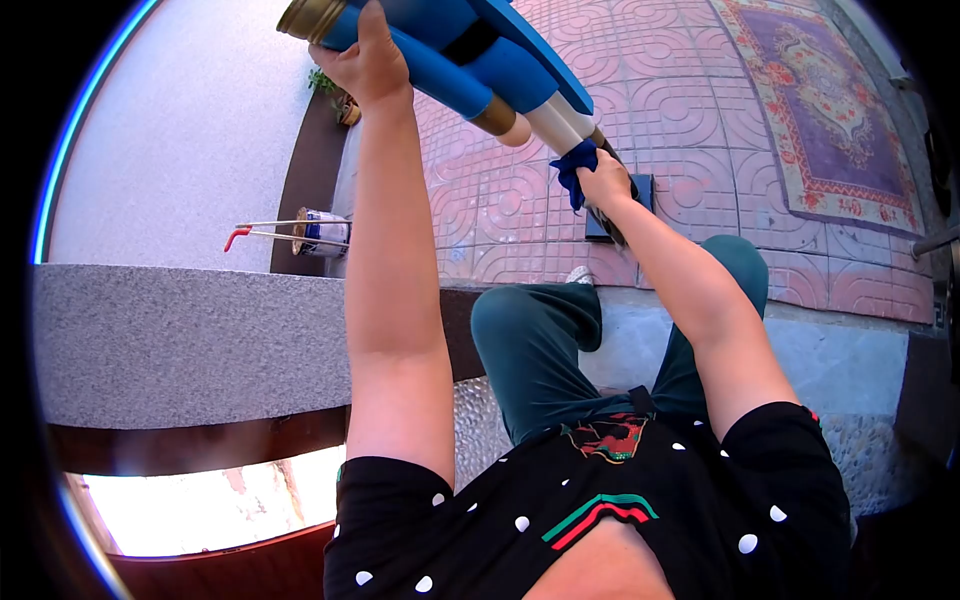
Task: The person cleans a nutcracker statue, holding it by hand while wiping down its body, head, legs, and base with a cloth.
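A large blue figure shaped like a nutcracker soldier slants across the upper middle. It has a black belt, white leggings, a gold cuff and a round peach hand. My left hand is wrapped round the figure's blue arm, just below its gold shoulder piece. Lower down, my right hand grips a crumpled dark blue cloth against the figure's lower leg. Behind that hand shows part of a dark base block. The top of the figure is cut off by the frame edge.
Pink patterned tiles cover the ground, with a purple floral rug at right. Along the left run a pale wall and a grey speckled ledge. A can with red-handled tongs and a potted plant stand there.
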Demonstrator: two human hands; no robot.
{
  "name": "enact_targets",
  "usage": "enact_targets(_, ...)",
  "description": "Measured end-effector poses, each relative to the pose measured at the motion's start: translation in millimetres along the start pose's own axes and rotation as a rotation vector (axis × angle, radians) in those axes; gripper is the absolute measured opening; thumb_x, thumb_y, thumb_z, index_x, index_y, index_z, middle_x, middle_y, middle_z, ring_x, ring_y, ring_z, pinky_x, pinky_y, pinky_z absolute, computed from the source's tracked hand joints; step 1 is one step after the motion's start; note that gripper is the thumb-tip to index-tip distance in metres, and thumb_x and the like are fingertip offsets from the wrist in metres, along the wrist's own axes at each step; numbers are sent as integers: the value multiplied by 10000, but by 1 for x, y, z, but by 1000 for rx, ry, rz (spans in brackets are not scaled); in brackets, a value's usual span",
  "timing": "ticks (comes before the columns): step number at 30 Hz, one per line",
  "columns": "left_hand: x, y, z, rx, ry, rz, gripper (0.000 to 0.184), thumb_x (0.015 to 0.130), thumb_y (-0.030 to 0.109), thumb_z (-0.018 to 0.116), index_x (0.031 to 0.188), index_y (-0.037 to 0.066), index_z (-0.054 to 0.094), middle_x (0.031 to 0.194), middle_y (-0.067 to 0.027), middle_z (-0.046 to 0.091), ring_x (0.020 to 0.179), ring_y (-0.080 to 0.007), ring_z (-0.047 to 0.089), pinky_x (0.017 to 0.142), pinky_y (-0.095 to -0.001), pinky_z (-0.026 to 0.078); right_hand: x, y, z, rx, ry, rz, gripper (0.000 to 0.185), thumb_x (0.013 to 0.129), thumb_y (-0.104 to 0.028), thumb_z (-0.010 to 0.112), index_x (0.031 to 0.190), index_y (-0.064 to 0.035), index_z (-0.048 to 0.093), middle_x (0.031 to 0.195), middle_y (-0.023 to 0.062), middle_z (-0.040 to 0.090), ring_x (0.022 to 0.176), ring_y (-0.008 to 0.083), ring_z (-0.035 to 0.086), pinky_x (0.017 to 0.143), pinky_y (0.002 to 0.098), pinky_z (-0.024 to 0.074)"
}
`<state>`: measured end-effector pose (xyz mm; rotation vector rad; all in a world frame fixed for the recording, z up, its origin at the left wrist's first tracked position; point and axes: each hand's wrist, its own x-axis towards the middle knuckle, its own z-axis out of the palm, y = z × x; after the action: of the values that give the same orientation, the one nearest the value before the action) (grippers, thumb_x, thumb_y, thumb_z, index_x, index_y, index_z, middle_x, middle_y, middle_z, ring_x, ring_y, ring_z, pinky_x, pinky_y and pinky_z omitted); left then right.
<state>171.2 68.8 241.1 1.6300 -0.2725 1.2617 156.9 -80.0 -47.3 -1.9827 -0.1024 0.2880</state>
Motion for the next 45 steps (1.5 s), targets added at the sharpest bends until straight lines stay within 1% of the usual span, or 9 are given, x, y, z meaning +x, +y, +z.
enact_targets(8,-3,1,9,-26,27,9,545,855,144,718,1285,-30,431,1017,-83,595,856,-151,580,746,-271,486,-21,-56,-36,495,45,-217,497,797,-305,638,1174,15,593,970,249,676,955,352,658,866,376,515)
enact_targets(11,-1,-1,12,-23,11,19,554,856,145,718,1290,-36,426,1019,-88,596,857,-156,582,748,-274,488,-41,-72,-48,557,166,-502,464,819,-223,668,1233,-34,580,1035,210,668,915,286,657,822,333,522)
enact_targets(13,-1,1,14,-15,14,28,558,856,147,718,1292,-38,424,1019,-89,597,855,-156,584,748,-276,489,-46,-76,-47,258,325,-904,483,807,-185,691,1260,-74,566,1064,213,648,894,332,656,810,360,545)
enact_targets(23,-4,5,10,34,16,-1,543,860,154,712,1283,-35,429,1014,-78,592,851,-152,580,745,-279,488,-29,-29,-7,-224,46,-636,506,752,-110,717,1217,-112,519,1080,214,586,915,420,634,811,432,551)
enact_targets(29,-3,4,12,-23,14,44,537,858,151,713,1274,-35,429,1015,-77,590,851,-148,575,747,-275,484,-47,-63,-29,470,201,-535,443,768,-186,697,1155,-32,547,1055,223,645,999,373,627,877,408,504)
enact_targets(33,1,-2,13,-31,18,28,544,853,149,720,1274,-34,428,1011,-79,594,840,-145,578,735,-268,483,-56,-71,-31,459,241,-888,473,766,-145,731,1185,-52,532,1069,194,618,993,385,609,876,414,506)
enact_targets(37,0,0,10,-12,22,-13,532,848,143,726,1264,-23,439,997,-72,597,827,-140,578,716,-263,482,-40,-60,-16,435,291,-723,411,763,-117,700,1141,-37,563,1052,194,621,989,377,607,860,409,502)
enact_targets(39,3,-4,6,-33,-2,40,511,845,137,729,1249,-7,452,966,-58,595,801,-131,573,693,-259,479,-33,-53,-19,544,100,-168,415,782,-215,681,1126,0,595,1000,216,664,960,351,641,880,381,496)
enact_targets(45,-3,2,13,-86,-3,45,484,844,140,729,1229,12,466,916,-33,589,761,-116,555,667,-253,465,-9,-47,-10,726,277,-200,546,829,-312,644,1242,38,573,1092,245,646,1046,330,621,929,364,470)
